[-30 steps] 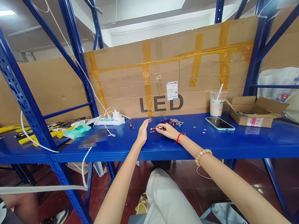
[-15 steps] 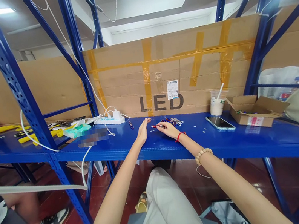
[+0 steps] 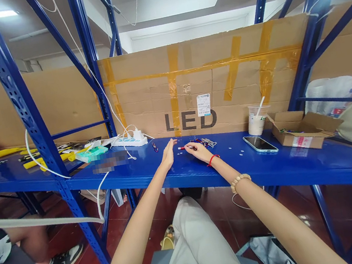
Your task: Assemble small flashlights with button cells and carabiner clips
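Observation:
My left hand (image 3: 168, 155) rests on edge on the blue shelf top (image 3: 148, 170), fingers stretched out and together, holding nothing. Opposite it, my right hand (image 3: 200, 152) pinches a small red stick-like piece (image 3: 182, 148) with a pale tip, which points toward my left palm without touching it. Just behind my right hand lies a pile of small dark, reddish and silvery metal pieces (image 3: 209, 142), partly hidden by the fingers. One similar small dark piece (image 3: 154, 147) lies alone to the left of my left hand.
To the right are a phone (image 3: 260, 144), a cup with a straw (image 3: 256, 123) and an open cardboard box (image 3: 302, 140). A white power strip (image 3: 133, 141) with cables sits left. Blue posts (image 3: 27, 102) and cardboard (image 3: 143, 97) bound the shelf. Another person's leg (image 3: 33, 246) shows at left.
Both hands keep practically the same pose, the right still pinching the red piece. The view has shifted very slightly.

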